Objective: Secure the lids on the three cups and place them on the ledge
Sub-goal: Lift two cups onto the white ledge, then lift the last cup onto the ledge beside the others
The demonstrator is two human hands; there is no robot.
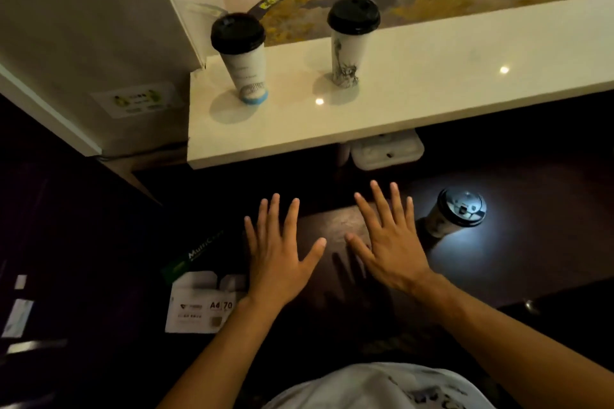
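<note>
Two tall white paper cups with black lids stand upright on the white ledge (415, 103): a blue-based cup (244, 60) at the left end and a cup with a grey drawing (349, 46) to its right. A third lidded cup (457, 212) stands on the dark lower desk (498, 269), lit by a pale glow, just right of my right hand. My left hand (280, 254) and my right hand (388, 242) hover flat over the dark desk below the ledge, fingers spread, holding nothing.
A white box (387, 151) sits in shadow under the ledge. A pack of A4 paper (202, 295) lies left of my left hand. A white wall panel (99, 43) rises at the left end of the ledge. Patterned floor lies beyond the ledge.
</note>
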